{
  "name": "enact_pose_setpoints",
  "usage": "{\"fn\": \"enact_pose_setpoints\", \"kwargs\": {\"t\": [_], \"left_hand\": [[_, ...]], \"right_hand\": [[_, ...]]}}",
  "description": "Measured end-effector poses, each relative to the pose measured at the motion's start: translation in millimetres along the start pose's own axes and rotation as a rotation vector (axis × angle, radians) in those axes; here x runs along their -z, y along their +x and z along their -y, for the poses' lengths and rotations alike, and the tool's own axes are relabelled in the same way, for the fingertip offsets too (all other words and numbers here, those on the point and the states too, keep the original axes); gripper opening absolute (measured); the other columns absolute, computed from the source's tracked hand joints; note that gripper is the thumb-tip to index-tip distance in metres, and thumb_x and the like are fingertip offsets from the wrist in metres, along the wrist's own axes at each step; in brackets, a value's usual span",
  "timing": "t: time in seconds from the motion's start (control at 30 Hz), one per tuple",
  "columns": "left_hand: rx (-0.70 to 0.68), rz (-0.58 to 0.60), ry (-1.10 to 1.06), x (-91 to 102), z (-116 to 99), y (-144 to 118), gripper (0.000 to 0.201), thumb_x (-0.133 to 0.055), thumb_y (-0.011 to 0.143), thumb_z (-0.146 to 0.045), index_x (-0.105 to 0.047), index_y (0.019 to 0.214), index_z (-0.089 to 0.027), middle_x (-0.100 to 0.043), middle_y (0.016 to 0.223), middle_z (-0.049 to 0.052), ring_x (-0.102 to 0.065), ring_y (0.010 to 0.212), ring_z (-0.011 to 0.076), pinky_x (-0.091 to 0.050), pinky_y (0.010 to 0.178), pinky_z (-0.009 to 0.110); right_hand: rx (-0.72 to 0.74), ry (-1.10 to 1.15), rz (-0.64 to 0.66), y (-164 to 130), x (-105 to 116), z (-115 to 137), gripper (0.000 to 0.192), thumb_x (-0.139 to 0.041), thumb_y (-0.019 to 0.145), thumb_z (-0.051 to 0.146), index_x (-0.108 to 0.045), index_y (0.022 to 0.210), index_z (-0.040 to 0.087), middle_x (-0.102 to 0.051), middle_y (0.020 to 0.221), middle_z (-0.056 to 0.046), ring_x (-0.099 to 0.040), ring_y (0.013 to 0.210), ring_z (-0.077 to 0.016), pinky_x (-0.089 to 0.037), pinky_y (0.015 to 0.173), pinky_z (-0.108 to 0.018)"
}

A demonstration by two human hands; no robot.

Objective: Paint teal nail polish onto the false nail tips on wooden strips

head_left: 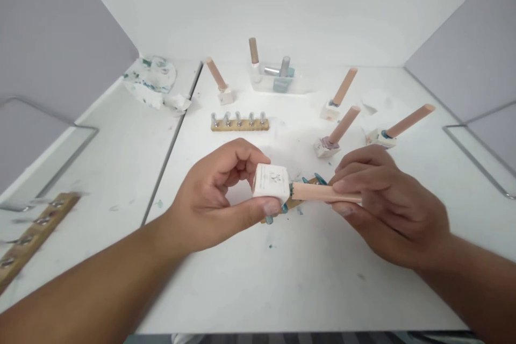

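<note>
My left hand (215, 201) grips a small white square nail polish bottle (271, 181), tipped on its side above the white table. My right hand (389, 207) pinches the bottle's long peach cap (318, 192) between thumb and fingers; the cap sits at the bottle's neck. Just under the bottle lies a wooden strip (296, 202) with teal false nails on it, mostly hidden by the bottle and my fingers.
Several more peach-capped bottles stand behind: one (220, 83) at the back left, three (338, 134) at the right. A wooden holder with metal studs (239, 122) lies mid-table, a clear tray of bottles (278, 78) behind it, stained tissue (155, 80) far left, another wooden strip (28, 236) near left.
</note>
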State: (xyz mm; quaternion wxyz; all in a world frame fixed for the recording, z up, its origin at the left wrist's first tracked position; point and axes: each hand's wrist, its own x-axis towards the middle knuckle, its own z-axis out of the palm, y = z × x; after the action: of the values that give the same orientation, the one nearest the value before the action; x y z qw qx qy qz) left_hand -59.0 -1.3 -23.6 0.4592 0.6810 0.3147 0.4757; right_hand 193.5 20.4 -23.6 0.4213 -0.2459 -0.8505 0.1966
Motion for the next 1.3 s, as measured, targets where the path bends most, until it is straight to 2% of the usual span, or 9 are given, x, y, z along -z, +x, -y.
{"fn": "enact_pose_setpoints", "kwargs": {"t": [0.23, 0.47, 0.57, 0.73, 0.8, 1.03, 1.3], "left_hand": [[-0.032, -0.105, 0.126, 10.4, -2, 1, 0.022, -0.079, 0.077, -0.018, -0.064, 0.093, -0.020, -0.062, 0.080, 0.002, -0.059, 0.070, 0.0143, -0.053, 0.061, 0.028], [-0.042, -0.167, 0.235, 18.3, 2, 2, 0.025, -0.079, 0.076, -0.019, -0.064, 0.096, -0.024, -0.054, 0.075, -0.001, -0.052, 0.066, 0.0135, -0.049, 0.060, 0.029], [-0.046, -0.174, 0.231, 17.3, 0, 1, 0.026, -0.080, 0.076, -0.020, -0.064, 0.095, -0.024, -0.054, 0.075, -0.001, -0.051, 0.066, 0.0144, -0.048, 0.059, 0.030], [-0.038, -0.165, 0.240, 17.2, 1, 1, 0.025, -0.080, 0.076, -0.020, -0.064, 0.095, -0.023, -0.055, 0.078, 0.000, -0.052, 0.067, 0.0144, -0.048, 0.059, 0.030], [-0.043, -0.156, 0.248, 18.2, 1, 1, 0.026, -0.081, 0.076, -0.020, -0.064, 0.096, -0.023, -0.055, 0.079, 0.000, -0.052, 0.067, 0.0143, -0.047, 0.059, 0.030], [-0.041, -0.162, 0.212, 17.5, -2, 0, 0.025, -0.081, 0.075, -0.019, -0.065, 0.094, -0.022, -0.056, 0.082, 0.001, -0.053, 0.072, 0.0150, -0.045, 0.060, 0.030], [-0.054, -0.162, 0.222, 18.2, 0, 0, 0.027, -0.081, 0.076, -0.022, -0.065, 0.098, -0.024, -0.054, 0.076, 0.000, -0.053, 0.069, 0.0143, -0.045, 0.060, 0.029]], "right_hand": [[0.001, 0.035, -0.021, 2, 8, -2, 0.037, -0.058, 0.077, -0.002, -0.063, 0.105, 0.022, -0.059, 0.072, -0.004, -0.054, 0.078, -0.0238, -0.046, 0.064, -0.041], [0.168, -0.150, 0.158, 5, 13, -2, 0.029, -0.062, 0.074, 0.000, -0.058, 0.095, 0.019, -0.065, 0.072, -0.003, -0.052, 0.076, -0.0223, -0.042, 0.067, -0.042], [0.185, -0.217, 0.161, 7, 11, 5, 0.024, -0.063, 0.075, 0.001, -0.059, 0.091, 0.019, -0.066, 0.068, -0.002, -0.053, 0.075, -0.0224, -0.040, 0.068, -0.042], [0.203, -0.303, 0.183, 9, 7, 13, 0.031, -0.064, 0.076, 0.001, -0.063, 0.102, 0.017, -0.067, 0.067, -0.003, -0.054, 0.076, -0.0237, -0.039, 0.071, -0.042], [0.200, -0.324, 0.203, 10, 7, 15, 0.028, -0.064, 0.077, 0.002, -0.063, 0.100, 0.018, -0.068, 0.068, -0.003, -0.054, 0.077, -0.0237, -0.039, 0.072, -0.042], [0.190, -0.308, 0.250, 11, 11, 21, 0.022, -0.060, 0.081, 0.002, -0.063, 0.097, 0.017, -0.068, 0.068, -0.003, -0.052, 0.077, -0.0228, -0.038, 0.072, -0.041], [0.209, -0.296, 0.298, 9, 13, 23, 0.019, -0.059, 0.081, 0.003, -0.062, 0.094, 0.017, -0.067, 0.068, -0.004, -0.051, 0.078, -0.0229, -0.037, 0.071, -0.042]]}}
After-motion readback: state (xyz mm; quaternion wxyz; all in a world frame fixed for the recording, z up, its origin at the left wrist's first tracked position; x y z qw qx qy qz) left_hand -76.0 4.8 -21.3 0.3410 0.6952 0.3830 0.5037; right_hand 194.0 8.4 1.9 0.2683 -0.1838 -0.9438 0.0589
